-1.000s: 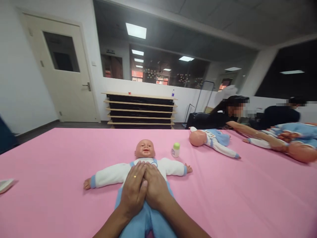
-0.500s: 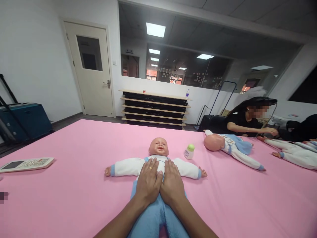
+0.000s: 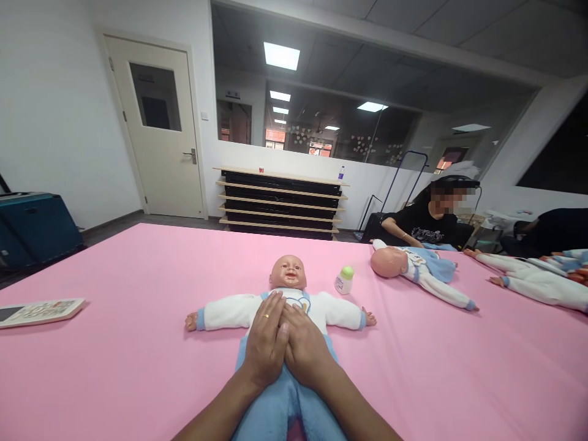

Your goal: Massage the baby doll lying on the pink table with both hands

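A baby doll (image 3: pixel 288 271) in a white top and blue trousers lies on its back, arms spread, its head pointing away from me. My left hand (image 3: pixel 266 340) rests flat on the doll's belly, fingers stretched toward its chest, a ring on one finger. Beside it, my right hand (image 3: pixel 305 343) also lies flat on the belly, its fingertips meeting the left hand. Part of the print on the doll's top is covered by my hands. Near the doll's left shoulder stands a small white bottle (image 3: pixel 343 282) with a green cap.
Pink cloth covers the table (image 3: pixel 138 367). A second doll (image 3: pixel 390 262) lies at the right, with more doll clothing (image 3: pixel 546 283) beyond it. At the left edge is a flat white device (image 3: pixel 46 312). Another person (image 3: pixel 432 214) sits across the table's far right.
My right hand has slid left against my left hand, uncovering more of the chest print. The view has turned slightly right. The other person has leaned toward the second doll.
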